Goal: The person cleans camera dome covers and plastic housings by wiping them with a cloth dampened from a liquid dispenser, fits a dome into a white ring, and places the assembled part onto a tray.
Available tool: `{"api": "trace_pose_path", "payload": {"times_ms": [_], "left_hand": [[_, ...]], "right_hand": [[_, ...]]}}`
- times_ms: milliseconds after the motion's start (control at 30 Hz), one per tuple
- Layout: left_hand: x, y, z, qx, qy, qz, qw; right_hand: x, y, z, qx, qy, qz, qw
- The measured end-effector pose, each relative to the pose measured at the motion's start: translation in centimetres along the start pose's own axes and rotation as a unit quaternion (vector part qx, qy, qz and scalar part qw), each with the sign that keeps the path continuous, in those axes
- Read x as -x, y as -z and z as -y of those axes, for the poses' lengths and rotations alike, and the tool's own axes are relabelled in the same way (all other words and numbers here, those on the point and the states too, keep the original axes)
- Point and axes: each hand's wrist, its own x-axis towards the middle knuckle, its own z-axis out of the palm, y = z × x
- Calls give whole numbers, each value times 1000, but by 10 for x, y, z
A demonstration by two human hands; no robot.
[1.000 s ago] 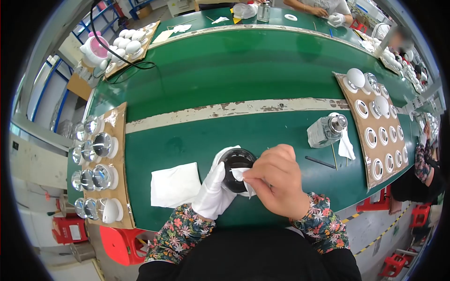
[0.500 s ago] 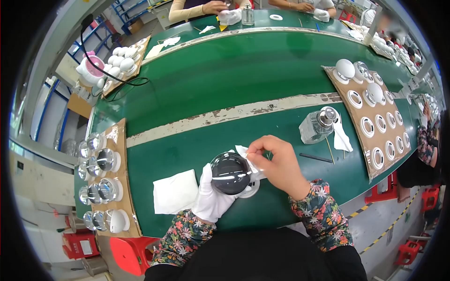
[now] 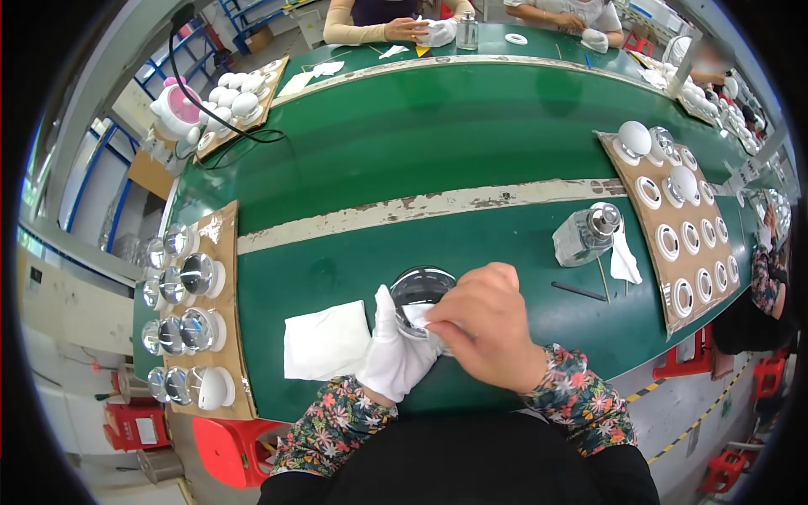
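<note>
The left hand [image 3: 396, 358], in a white fabric glove, supports a dark, glossy round dome [image 3: 423, 286] from the left and below; its grip is closed around the dome's side, with the thumb upright along the near left edge. The right hand [image 3: 488, 324], ungloved, has its grip pinched on a small white wipe [image 3: 415, 316], which lies against the near face of the dome. The dome is located above the near part of the green table [image 3: 471, 227], between the two hands. Both sleeves are floral

A folded white cloth [image 3: 326, 341] lies flat just beside the left hand. To its left, a brown cardboard sheet [image 3: 227, 252] carries rows of clear and reflective globes [image 3: 198, 273] with white bases. To the right of the hands, a clear glass bottle with a metal cap [image 3: 581, 238] stands upright. Near it lie a thin black rod [image 3: 579, 291], thin wooden sticks [image 3: 603, 279] and a crumpled white cloth [image 3: 624, 259]. Farther right, a second cardboard sheet [image 3: 656, 215] holds white slotted rings [image 3: 667, 242] and, at its far end, several round globes [image 3: 634, 138]
</note>
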Motion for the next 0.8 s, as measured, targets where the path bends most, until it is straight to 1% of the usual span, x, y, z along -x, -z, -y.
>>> {"api": "trace_pose_path", "payload": {"times_ms": [67, 100, 200, 300, 400, 500, 600, 700, 800], "left_hand": [[1, -4, 2, 2, -6, -32, 999], [1, -8, -2, 5, 14, -9, 1000], [-1, -8, -2, -11, 10, -60, 998], [-1, -11, -2, -16, 20, -79, 997], [-4, -3, 0, 26, 15, -35, 999], [2, -10, -3, 2, 26, -68, 997], [3, -14, -2, -16, 23, -81, 996], [1, -14, -4, 8, 30, -68, 997], [0, -12, -7, 7, 39, -67, 997]], "right_hand": [[2, -6, 0, 21, 5, -12, 1000], [4, -7, -1, 32, 9, -16, 999], [4, -6, -8, 31, -15, -21, 999], [6, -6, -13, 8, -44, -25, 999], [7, -3, -24, 23, -65, -37, 997], [14, -1, -39, 23, -128, -22, 991], [15, 1, -44, -24, -187, -23, 982], [12, 5, -43, -142, -261, -67, 953], [11, 9, -39, -183, -273, -67, 942]]}}
